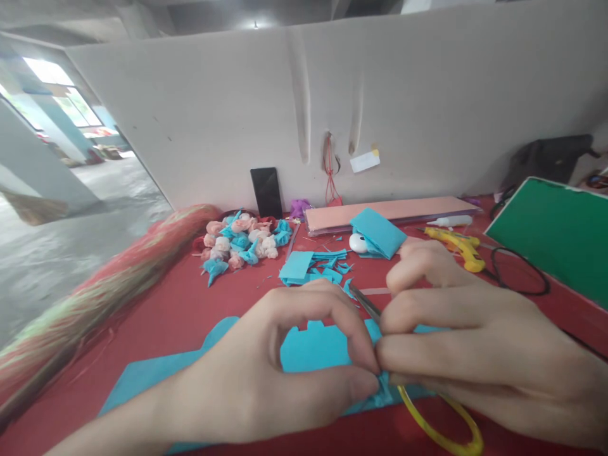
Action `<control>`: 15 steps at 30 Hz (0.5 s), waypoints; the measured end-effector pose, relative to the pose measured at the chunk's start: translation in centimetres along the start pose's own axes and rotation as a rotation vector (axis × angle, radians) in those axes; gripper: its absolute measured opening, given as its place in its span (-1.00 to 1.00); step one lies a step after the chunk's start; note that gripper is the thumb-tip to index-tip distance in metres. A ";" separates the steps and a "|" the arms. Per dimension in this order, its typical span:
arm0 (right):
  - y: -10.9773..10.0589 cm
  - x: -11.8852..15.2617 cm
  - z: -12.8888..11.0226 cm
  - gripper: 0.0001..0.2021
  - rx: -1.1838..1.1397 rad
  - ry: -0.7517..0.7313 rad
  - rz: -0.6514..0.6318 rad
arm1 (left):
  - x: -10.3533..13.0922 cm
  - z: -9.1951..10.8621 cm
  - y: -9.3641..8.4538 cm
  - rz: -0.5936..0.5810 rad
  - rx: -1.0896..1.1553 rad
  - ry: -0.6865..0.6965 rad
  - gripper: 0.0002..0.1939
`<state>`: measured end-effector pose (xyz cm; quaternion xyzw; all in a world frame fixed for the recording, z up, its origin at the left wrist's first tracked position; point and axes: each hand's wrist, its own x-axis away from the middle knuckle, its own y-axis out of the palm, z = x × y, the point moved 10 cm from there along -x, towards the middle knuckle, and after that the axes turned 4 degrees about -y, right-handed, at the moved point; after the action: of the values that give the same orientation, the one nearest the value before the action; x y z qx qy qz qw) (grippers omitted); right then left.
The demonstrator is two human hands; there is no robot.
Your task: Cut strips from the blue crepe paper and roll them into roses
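A large piece of blue paper (313, 348) lies on the red table under both hands. My left hand (294, 367) curves over it, thumb and forefinger pinched on a crumpled bit of blue paper (382, 396). Against those fingertips rests my right hand (456, 342), its fingers closed round scissors (456, 424) with yellow handles. The scissors' blades point up and to the left, out past the knuckles. Small blue cut pieces (323, 263) are scattered beyond my left hand.
Pink, white and blue paper flowers (242, 237) are heaped at the back left, near a black phone (266, 192). Behind my right hand are a folded blue stack (380, 233), a yellow glue gun (458, 244) and a green board (555, 234). Fringed material (109, 272) lines the left edge.
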<state>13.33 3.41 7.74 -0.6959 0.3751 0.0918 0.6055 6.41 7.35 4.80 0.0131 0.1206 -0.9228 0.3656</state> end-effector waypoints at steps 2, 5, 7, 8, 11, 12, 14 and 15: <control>0.0 0.0 0.0 -0.79 -0.005 0.000 -0.013 | -0.1 -0.3 0.1 -0.017 0.030 -0.025 -0.90; 0.4 0.1 0.2 -0.79 -0.036 0.016 -0.067 | -0.1 -0.7 0.5 -0.065 0.076 -0.043 -0.91; 0.6 0.1 0.3 -0.79 -0.069 0.013 -0.093 | 0.0 -0.9 0.7 -0.102 0.088 -0.037 -0.91; 0.6 0.1 0.3 -0.79 -0.082 0.011 -0.097 | 0.0 -0.9 0.8 -0.116 0.086 -0.030 -0.92; 0.7 0.0 0.3 -0.79 -0.101 0.009 -0.108 | 0.1 -1.0 1.1 -0.162 0.067 -0.046 -0.90; 0.8 -0.1 0.3 -0.79 -0.103 0.005 -0.119 | 0.1 -1.1 1.2 -0.176 0.058 -0.063 -0.89; 0.9 -0.1 0.0 -0.80 -0.097 -0.017 -0.135 | 0.1 -1.4 1.4 -0.194 0.045 -0.115 -0.90; 0.9 -0.1 -0.1 -0.80 -0.090 -0.029 -0.136 | 0.2 -1.6 1.4 -0.197 0.048 -0.139 -0.91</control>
<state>12.65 3.42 7.11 -0.7448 0.3135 0.0771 0.5840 7.14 6.63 2.95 -0.0540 0.0736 -0.9555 0.2805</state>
